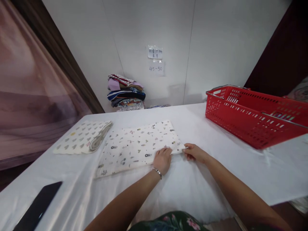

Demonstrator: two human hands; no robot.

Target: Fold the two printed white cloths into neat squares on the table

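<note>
A white cloth (137,144) with small printed figures lies folded into a rectangle in the middle of the table. My left hand (163,160) rests flat on its near edge, fingers stretched out, with a bracelet at the wrist. At the cloth's near right corner, my right hand (194,152) pinches the edge between thumb and fingers. To the left lies another folded cloth (83,136), cream with grey motifs, its grey layered edge turned toward the patterned one.
A red plastic basket (235,118) with metal handles stands at the right of the white-covered table (192,192). A pile of folded fabrics (126,93) sits at the back by the wall. A dark flat object (38,205) lies front left. Paper signs (156,68) hang on the wall.
</note>
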